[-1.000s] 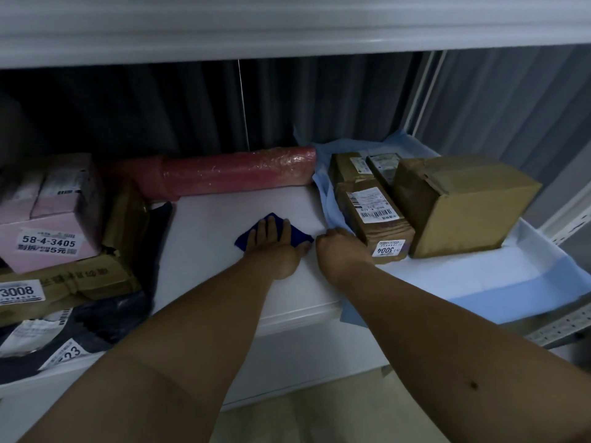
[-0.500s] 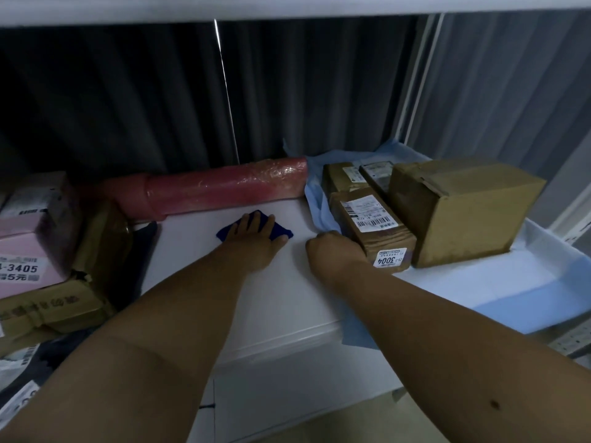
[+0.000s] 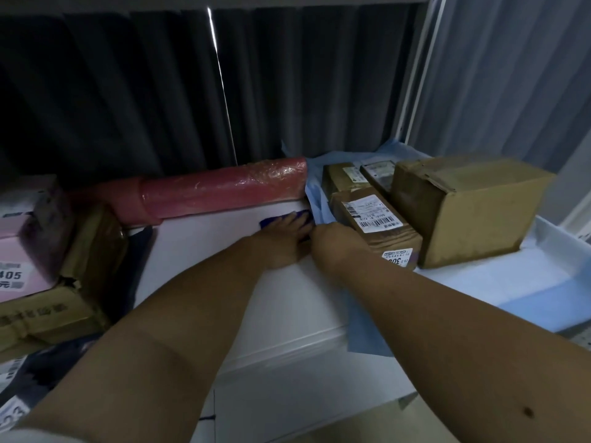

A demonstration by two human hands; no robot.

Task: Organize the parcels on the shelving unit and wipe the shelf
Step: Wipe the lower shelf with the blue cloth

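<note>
The left hand (image 3: 283, 241) presses flat on the dark blue cloth (image 3: 271, 221) on the white shelf (image 3: 204, 251), while the right hand (image 3: 335, 244), fingers hidden, touches the labelled brown parcel (image 3: 374, 223); continued wiping rightward may snag the light blue liner sheet (image 3: 315, 199).

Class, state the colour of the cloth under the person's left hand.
Dark blue cloth, seen in the head view.

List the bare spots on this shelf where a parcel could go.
Largest free patch: white shelf between the dark bag on the left, the red roll behind and the left hand on the blue cloth. Smaller strip: blue sheet in front of the big box. Left stack and right-rear boxes are crowded.
</note>
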